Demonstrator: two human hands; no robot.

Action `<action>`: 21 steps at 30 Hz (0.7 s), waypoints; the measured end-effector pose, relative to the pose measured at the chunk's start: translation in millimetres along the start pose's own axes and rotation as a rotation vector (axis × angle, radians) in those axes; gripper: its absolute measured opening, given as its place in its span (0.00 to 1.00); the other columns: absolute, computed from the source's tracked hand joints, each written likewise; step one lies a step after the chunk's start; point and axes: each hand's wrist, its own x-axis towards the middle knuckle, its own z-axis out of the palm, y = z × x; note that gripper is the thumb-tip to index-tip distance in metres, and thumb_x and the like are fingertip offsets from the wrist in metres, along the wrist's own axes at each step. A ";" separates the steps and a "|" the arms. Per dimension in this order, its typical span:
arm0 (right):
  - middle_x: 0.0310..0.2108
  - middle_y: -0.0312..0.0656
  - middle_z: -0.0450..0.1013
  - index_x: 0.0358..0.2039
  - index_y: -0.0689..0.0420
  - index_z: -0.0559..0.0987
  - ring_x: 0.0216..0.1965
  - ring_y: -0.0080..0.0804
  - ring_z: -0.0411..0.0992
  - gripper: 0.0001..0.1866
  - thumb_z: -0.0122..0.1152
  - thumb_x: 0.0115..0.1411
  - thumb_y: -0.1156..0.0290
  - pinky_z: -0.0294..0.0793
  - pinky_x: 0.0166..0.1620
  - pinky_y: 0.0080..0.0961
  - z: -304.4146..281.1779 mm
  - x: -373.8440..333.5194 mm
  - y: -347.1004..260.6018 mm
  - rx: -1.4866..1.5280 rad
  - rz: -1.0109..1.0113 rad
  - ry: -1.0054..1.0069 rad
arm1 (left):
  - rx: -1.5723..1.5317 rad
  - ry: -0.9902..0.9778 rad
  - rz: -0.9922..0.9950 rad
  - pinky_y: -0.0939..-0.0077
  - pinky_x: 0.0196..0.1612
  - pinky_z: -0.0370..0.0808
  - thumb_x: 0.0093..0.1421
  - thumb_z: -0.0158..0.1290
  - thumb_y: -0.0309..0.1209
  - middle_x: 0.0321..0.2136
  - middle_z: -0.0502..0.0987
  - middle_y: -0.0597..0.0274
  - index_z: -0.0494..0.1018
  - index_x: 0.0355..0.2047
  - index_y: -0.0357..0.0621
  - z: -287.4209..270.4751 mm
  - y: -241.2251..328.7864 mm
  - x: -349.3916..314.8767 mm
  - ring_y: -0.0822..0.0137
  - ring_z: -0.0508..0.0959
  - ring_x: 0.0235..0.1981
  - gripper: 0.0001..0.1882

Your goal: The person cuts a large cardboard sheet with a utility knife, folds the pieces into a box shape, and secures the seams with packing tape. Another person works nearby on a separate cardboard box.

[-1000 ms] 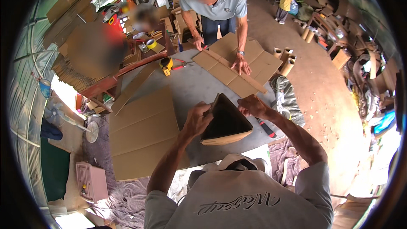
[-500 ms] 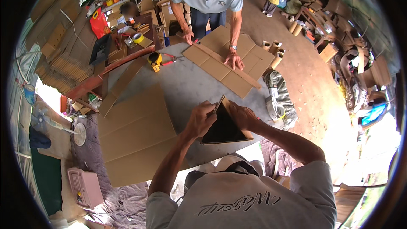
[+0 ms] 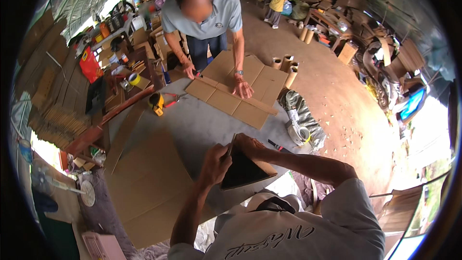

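My left hand (image 3: 214, 164) is closed on the left edge of a folded piece of cardboard (image 3: 266, 168). The cardboard forms a three-sided shape with a dark inside, standing at the table's near edge. My right hand (image 3: 250, 145) grips its upper right side, fingers partly hidden behind the panel. Just beyond my right forearm lies a utility knife (image 3: 279, 146) with a red and black handle. Left of my left hand, a large flat cardboard sheet (image 3: 149, 173) covers part of the grey table (image 3: 185, 130).
Across the table a co-worker (image 3: 204, 14) presses a narrow strip (image 3: 231, 94) onto a creased cardboard sheet (image 3: 260, 79). A yellow tape measure (image 3: 156, 103) and red-handled pliers (image 3: 172, 99) lie at the left. A tape roll (image 3: 299, 135) sits at the right edge, near cardboard tubes (image 3: 290, 74).
The whole view has shifted, so the table and co-worker appear farther left. The utility knife now shows clear of my right forearm. Both my hands keep hold of the folded cardboard.
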 end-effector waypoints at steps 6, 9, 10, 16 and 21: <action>0.34 0.47 0.74 0.42 0.55 0.75 0.36 0.49 0.80 0.12 0.52 0.66 0.60 0.71 0.45 0.62 -17.0 -31.9 -24.0 -0.491 -0.228 0.082 | -0.005 0.038 0.043 0.58 0.32 0.68 0.59 0.53 0.26 0.24 0.67 0.47 0.71 0.35 0.32 -2.7 -1.2 -2.6 0.50 0.70 0.26 0.08; 0.31 0.48 0.67 0.39 0.59 0.72 0.29 0.48 0.76 0.11 0.53 0.63 0.65 0.72 0.34 0.53 -10.2 -31.2 -16.2 -0.804 -0.350 0.276 | 0.002 0.049 0.020 0.58 0.31 0.69 0.59 0.53 0.26 0.24 0.67 0.47 0.70 0.34 0.32 5.0 -2.5 2.6 0.49 0.70 0.26 0.08; 0.31 0.48 0.68 0.39 0.60 0.72 0.30 0.48 0.76 0.11 0.53 0.63 0.65 0.72 0.35 0.52 -9.8 -30.4 -14.2 -0.775 -0.332 0.245 | 0.014 0.050 0.005 0.58 0.31 0.69 0.59 0.54 0.26 0.25 0.67 0.47 0.70 0.34 0.32 8.5 -1.0 5.2 0.49 0.70 0.26 0.08; 0.45 0.49 0.75 0.50 0.59 0.73 0.44 0.42 0.79 0.17 0.54 0.68 0.61 0.75 0.45 0.43 -38.0 -38.6 -36.6 -0.228 -0.079 0.001 | -0.057 0.060 -0.042 0.60 0.33 0.71 0.58 0.55 0.24 0.27 0.69 0.46 0.72 0.38 0.32 14.4 -14.3 6.2 0.49 0.72 0.27 0.09; 0.65 0.45 0.67 0.72 0.52 0.61 0.59 0.32 0.71 0.35 0.59 0.69 0.54 0.73 0.59 0.37 -12.1 -79.5 69.1 0.691 -0.006 -0.319 | -0.061 0.093 0.013 0.62 0.34 0.71 0.58 0.56 0.23 0.29 0.70 0.48 0.74 0.43 0.31 10.1 -13.2 4.5 0.50 0.73 0.27 0.13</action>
